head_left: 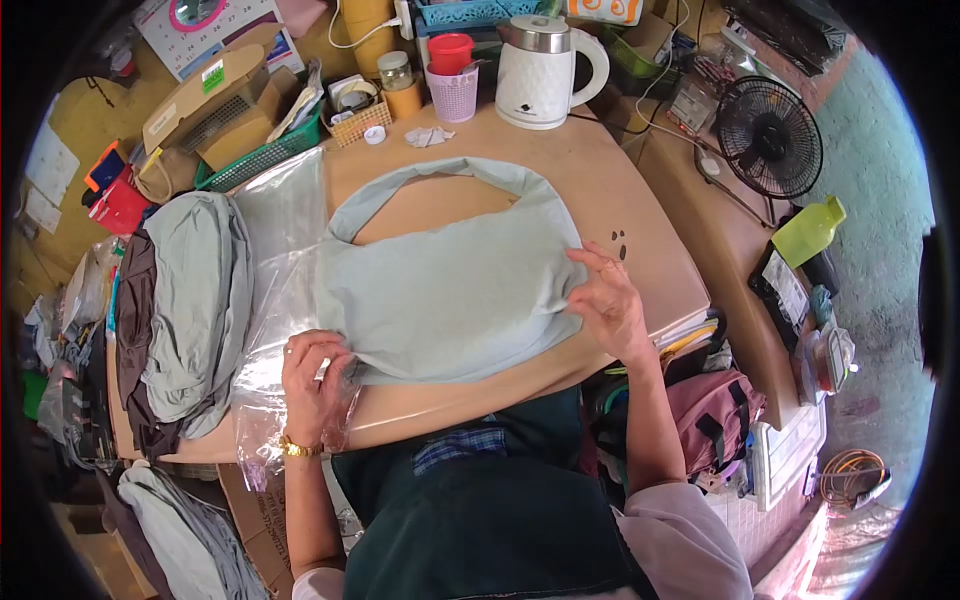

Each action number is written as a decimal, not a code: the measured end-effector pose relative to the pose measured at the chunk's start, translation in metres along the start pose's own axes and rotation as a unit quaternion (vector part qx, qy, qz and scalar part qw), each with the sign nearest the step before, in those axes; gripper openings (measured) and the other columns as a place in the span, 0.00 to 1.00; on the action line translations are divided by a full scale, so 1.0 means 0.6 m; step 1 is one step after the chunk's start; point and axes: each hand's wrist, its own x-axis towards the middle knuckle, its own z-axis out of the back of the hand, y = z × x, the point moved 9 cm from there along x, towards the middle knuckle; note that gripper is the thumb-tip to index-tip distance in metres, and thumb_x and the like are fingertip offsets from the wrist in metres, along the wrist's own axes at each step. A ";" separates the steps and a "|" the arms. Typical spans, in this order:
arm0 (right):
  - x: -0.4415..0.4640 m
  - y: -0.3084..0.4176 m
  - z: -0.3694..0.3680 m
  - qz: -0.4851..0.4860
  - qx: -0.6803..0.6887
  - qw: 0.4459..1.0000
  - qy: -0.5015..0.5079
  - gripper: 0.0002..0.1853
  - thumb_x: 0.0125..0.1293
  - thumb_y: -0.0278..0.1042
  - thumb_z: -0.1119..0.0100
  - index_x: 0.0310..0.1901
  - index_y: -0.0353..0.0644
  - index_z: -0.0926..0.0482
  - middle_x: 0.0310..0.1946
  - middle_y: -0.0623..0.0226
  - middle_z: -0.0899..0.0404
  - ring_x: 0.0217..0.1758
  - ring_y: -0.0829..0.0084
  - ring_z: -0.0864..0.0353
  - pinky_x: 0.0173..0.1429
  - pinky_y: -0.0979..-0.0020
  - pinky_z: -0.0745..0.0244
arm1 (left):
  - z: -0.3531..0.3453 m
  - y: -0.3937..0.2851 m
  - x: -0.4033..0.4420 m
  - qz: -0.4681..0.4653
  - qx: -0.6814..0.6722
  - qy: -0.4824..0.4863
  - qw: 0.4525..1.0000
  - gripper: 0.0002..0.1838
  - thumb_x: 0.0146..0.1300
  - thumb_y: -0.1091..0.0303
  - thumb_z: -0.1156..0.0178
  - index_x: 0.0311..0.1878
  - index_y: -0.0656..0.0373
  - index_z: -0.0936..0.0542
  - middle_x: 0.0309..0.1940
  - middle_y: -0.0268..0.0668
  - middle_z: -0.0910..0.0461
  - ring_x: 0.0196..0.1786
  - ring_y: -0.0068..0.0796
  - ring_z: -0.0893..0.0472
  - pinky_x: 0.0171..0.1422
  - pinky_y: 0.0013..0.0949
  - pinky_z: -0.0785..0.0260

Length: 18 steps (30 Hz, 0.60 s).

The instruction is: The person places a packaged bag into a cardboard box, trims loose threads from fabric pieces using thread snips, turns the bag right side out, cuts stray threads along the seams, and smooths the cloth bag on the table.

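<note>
A pale blue-grey fabric shoulder bag (440,275) lies flat on the tan-covered table, its wide strap looped toward the far side. My left hand (315,375) has its fingers curled around the bag's lower left corner. At the right edge, my right hand (612,305) pinches the fabric between thumb and fingers. Transparent plastic sleeves (285,250) lie to the left of the bag, and part of the plastic passes beside and under my left hand.
Folded blue-grey and brown bags (195,300) are piled at the table's left. Along the back stand a white kettle (535,75), a lilac cup (455,95) and a green basket (265,160). A black fan (770,137) is at right. More cloth (180,530) hangs lower left.
</note>
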 end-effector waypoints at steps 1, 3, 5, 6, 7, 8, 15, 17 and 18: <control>0.000 -0.022 0.000 -0.034 0.106 0.993 -0.033 0.10 0.54 0.19 0.32 0.37 0.38 0.22 0.47 0.58 0.19 0.59 0.60 0.25 0.64 0.63 0.34 | -0.001 0.005 0.003 0.007 -0.012 -0.002 1.000 0.09 0.51 0.76 0.31 0.36 0.60 0.20 0.35 0.38 0.21 0.42 0.40 0.22 0.53 0.40 0.32; -0.014 -0.061 -0.013 -0.068 0.211 0.973 -0.064 0.09 0.57 0.19 0.34 0.38 0.38 0.23 0.46 0.59 0.19 0.58 0.65 0.24 0.62 0.65 0.33 | 0.007 0.008 0.000 0.019 -0.009 -0.034 0.999 0.07 0.55 0.78 0.35 0.36 0.61 0.22 0.28 0.35 0.22 0.37 0.35 0.22 0.51 0.38 0.33; -0.052 -0.147 -0.030 -0.261 0.317 0.901 -0.141 0.06 0.63 0.22 0.38 0.38 0.38 0.25 0.46 0.65 0.21 0.53 0.72 0.24 0.67 0.64 0.34 | 0.004 0.087 -0.030 0.222 -0.164 -0.074 0.958 0.07 0.58 0.77 0.37 0.39 0.62 0.24 0.28 0.34 0.24 0.37 0.31 0.23 0.51 0.36 0.33; -0.052 -0.146 -0.030 -0.260 0.317 0.901 -0.144 0.06 0.63 0.22 0.38 0.38 0.38 0.25 0.46 0.65 0.21 0.53 0.72 0.24 0.67 0.64 0.34 | 0.003 0.089 -0.026 0.229 -0.239 -0.068 0.941 0.10 0.60 0.73 0.37 0.42 0.63 0.25 0.30 0.32 0.25 0.41 0.28 0.24 0.53 0.35 0.33; -0.056 -0.148 -0.032 -0.267 0.357 0.882 -0.156 0.06 0.62 0.21 0.37 0.38 0.37 0.25 0.45 0.66 0.21 0.51 0.75 0.24 0.65 0.67 0.34 | 0.006 0.082 -0.023 0.226 -0.239 -0.068 0.942 0.10 0.60 0.73 0.37 0.42 0.63 0.25 0.30 0.32 0.25 0.41 0.28 0.24 0.53 0.35 0.33; -0.059 -0.150 -0.036 -0.274 0.395 0.861 -0.168 0.07 0.61 0.21 0.36 0.38 0.37 0.25 0.44 0.67 0.22 0.48 0.77 0.25 0.64 0.69 0.33 | 0.003 0.046 -0.012 0.156 -0.222 -0.032 0.962 0.12 0.58 0.72 0.35 0.44 0.62 0.25 0.31 0.33 0.24 0.44 0.29 0.24 0.55 0.35 0.34; -0.048 -0.113 -0.020 -0.213 0.118 0.970 -0.025 0.13 0.48 0.20 0.29 0.35 0.37 0.23 0.33 0.65 0.23 0.40 0.66 0.24 0.48 0.68 0.30 | -0.049 -0.003 -0.014 0.020 -0.082 0.088 0.993 0.10 0.50 0.74 0.32 0.37 0.60 0.21 0.36 0.38 0.21 0.49 0.42 0.24 0.63 0.45 0.37; -0.039 -0.088 -0.016 -0.176 0.086 0.980 -0.039 0.14 0.46 0.20 0.28 0.34 0.38 0.24 0.32 0.64 0.24 0.40 0.62 0.25 0.49 0.66 0.30 | -0.015 0.043 -0.009 0.104 -0.043 -0.002 0.994 0.10 0.51 0.75 0.33 0.36 0.60 0.21 0.37 0.38 0.20 0.49 0.41 0.23 0.60 0.45 0.37; -0.030 -0.064 -0.014 -0.136 0.056 0.988 -0.050 0.15 0.45 0.20 0.26 0.32 0.38 0.25 0.30 0.63 0.25 0.40 0.59 0.26 0.49 0.64 0.30 | -0.015 0.058 -0.011 0.124 -0.022 0.024 0.992 0.10 0.52 0.75 0.34 0.38 0.59 0.22 0.42 0.40 0.20 0.51 0.43 0.24 0.58 0.44 0.36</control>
